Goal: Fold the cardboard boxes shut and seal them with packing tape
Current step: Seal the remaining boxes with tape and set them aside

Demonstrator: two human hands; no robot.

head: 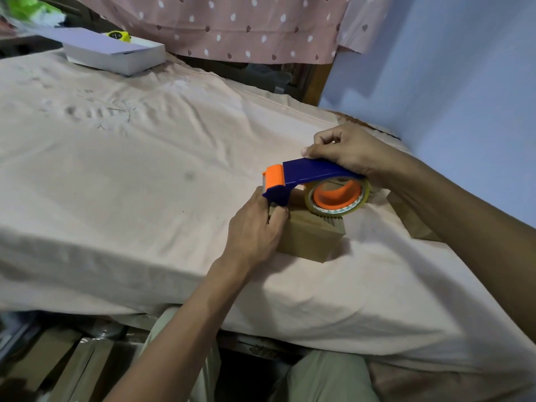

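A small brown cardboard box [307,237], matte and square-edged, sits on a table [145,169] draped in a wrinkled, pale pink cloth, close to the near edge and toward the right side. Its top looks folded shut, with a ribbed strip of corrugation showing at its far right corner.

Resting on top of the box is a tape dispenser [316,175] of smooth, glossy plastic: a dark blue angular body with an orange cap at its cutting end, and an orange hub carrying a round roll of clear, yellowish packing tape [338,198]. The roll touches the box top.

The left hand [255,227] wraps over the box's left end, its fingers [278,216] curled onto the top just beneath the dispenser's cutting end. The right hand [345,152] grips the dispenser's blue handle from above, fingers curled around it and thumb lying along its upper edge.

Another piece of brown cardboard [406,213] lies near the table's right edge, partly hidden by the right forearm. At the far left corner lies a flat white rectangular box [116,55], closed, with a yellow object [118,35] just behind it.
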